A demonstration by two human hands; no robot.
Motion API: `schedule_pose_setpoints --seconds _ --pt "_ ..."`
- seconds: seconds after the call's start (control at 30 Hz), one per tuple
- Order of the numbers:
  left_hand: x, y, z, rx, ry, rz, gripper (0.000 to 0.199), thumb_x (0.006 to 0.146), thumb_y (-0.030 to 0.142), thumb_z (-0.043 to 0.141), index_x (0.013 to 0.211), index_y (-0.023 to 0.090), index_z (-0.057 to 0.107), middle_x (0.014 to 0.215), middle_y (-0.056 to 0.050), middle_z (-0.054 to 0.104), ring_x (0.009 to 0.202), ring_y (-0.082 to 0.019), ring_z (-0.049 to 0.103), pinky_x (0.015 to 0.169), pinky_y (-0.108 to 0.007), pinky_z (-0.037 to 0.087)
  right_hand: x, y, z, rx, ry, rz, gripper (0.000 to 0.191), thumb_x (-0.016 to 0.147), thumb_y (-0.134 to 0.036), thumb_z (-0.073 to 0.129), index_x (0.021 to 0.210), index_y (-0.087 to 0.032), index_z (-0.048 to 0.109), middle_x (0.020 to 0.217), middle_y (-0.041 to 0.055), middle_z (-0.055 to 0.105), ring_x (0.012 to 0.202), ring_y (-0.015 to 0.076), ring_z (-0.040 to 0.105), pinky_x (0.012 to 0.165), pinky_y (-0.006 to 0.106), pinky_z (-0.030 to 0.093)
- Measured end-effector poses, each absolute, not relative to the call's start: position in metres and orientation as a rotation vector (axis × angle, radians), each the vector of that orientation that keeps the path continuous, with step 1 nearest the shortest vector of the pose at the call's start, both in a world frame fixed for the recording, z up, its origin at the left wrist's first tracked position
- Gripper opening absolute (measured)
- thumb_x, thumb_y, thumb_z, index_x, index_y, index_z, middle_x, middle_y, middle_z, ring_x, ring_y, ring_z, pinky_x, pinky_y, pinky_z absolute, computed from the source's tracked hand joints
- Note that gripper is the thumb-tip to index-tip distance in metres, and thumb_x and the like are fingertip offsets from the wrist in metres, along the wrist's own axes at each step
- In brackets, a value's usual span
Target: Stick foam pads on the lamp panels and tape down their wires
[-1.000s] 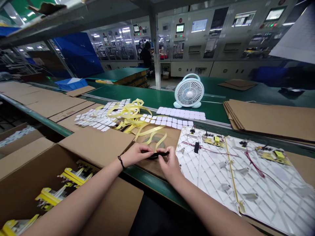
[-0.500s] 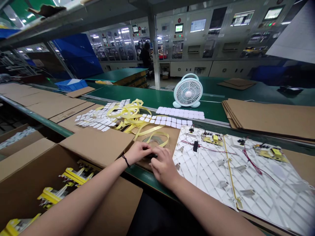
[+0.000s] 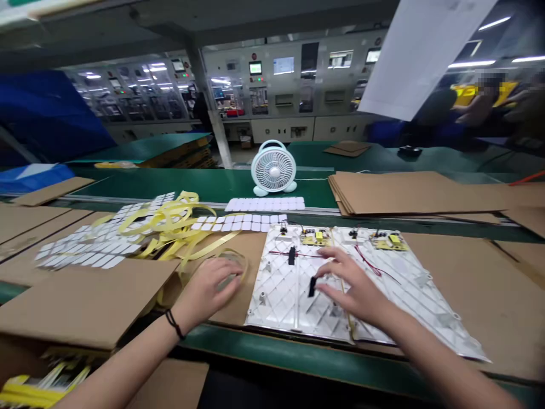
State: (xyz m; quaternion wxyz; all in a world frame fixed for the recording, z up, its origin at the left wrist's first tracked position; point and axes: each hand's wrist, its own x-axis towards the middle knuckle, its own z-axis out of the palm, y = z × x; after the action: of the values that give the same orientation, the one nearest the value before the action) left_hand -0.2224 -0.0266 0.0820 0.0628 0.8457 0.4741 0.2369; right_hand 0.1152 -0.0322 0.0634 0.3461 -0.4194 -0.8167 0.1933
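My right hand (image 3: 351, 284) is over the white ribbed panels, closed at thumb and forefinger on a short black strip of tape (image 3: 312, 287). My left hand (image 3: 213, 287) is to the left of the panels, its fingers bent and apart from the thumb with nothing seen between them. Just behind it, a loop of yellow ribbon (image 3: 240, 258) lies on the cardboard. The left white panel (image 3: 279, 307) carries another black piece (image 3: 292, 255) over its red wires and a small circuit board (image 3: 315, 236) at the back. A second white panel (image 3: 426, 318) adjoins it, with red wires (image 3: 369, 262) and its own board (image 3: 388, 241).
Yellow ribbon (image 3: 166, 218) lies tangled among sheets of white pads (image 3: 96, 244) at left. A pale blue fan (image 3: 273, 170) stands behind. Cardboard sheets (image 3: 404, 190) are stacked at the back right. Lower left, an open box holds yellow parts (image 3: 38, 389).
The hands, together before, have come apart. My right hand has moved right over the panels with the black strip. The view has turned to the right.
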Motion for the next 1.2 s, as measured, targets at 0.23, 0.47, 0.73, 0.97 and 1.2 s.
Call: schedule_pose_setpoints --seconds 0.23,0.47,0.73,0.97,1.2 --pt "-0.081 0.019 0.088 2.762 0.815 0.616 0.02 0.09 0.027 0.047 0.093 0.021 0.066 0.092 -0.005 0.07 0.09 -0.018 0.06 0.085 -0.035 0.042 0.296 -0.002 0.035 -1.855 -1.677 0.295 0.087 0.076 -0.043 0.064 0.144 -0.021 0.015 0.123 0.0178 0.054 0.107 0.0329 0.057 0.086 0.049 0.048" --pt "0.05 0.079 0.061 3.33 0.377 0.442 0.019 0.088 0.015 0.05 0.101 0.02 0.064 0.117 -0.007 0.061 0.111 -0.024 0.05 0.087 -0.039 0.034 0.323 -0.005 0.003 -1.872 -1.367 0.415 0.092 0.074 -0.047 0.063 0.145 -0.027 0.009 0.129 0.0183 0.051 0.072 0.0239 0.067 0.061 0.038 0.053" --pt "0.059 0.101 0.051 3.173 0.604 0.241 0.016 0.086 0.023 0.056 0.075 0.018 0.066 0.08 -0.005 0.066 0.088 -0.02 0.053 0.081 -0.038 0.031 0.301 -0.004 0.014 -1.626 -1.442 0.566 0.089 0.081 -0.043 0.058 0.146 -0.025 0.001 0.109 0.0121 0.064 0.072 0.0219 0.066 0.071 0.041 0.053" --pt "0.05 0.095 0.054 2.677 0.815 0.53 0.019 0.09 0.031 0.049 0.095 0.024 0.066 0.092 -0.001 0.069 0.092 -0.017 0.056 0.087 -0.035 0.032 0.26 0.014 0.035 -1.22 -1.667 0.727 0.079 0.081 -0.024 0.06 0.145 -0.026 0.013 0.098 0.0044 0.067 0.099 0.021 0.062 0.096 0.045 0.043" --pt "0.05 0.087 0.046 2.565 0.822 0.626 0.017 0.088 0.033 0.053 0.091 0.025 0.068 0.088 0.0 0.07 0.091 -0.017 0.058 0.086 -0.036 0.032 0.245 0.021 0.027 -1.109 -1.557 0.777 0.068 0.082 -0.021 0.058 0.14 -0.024 0.024 0.081 0.001 0.066 0.081 0.0178 0.064 0.084 0.039 0.052"
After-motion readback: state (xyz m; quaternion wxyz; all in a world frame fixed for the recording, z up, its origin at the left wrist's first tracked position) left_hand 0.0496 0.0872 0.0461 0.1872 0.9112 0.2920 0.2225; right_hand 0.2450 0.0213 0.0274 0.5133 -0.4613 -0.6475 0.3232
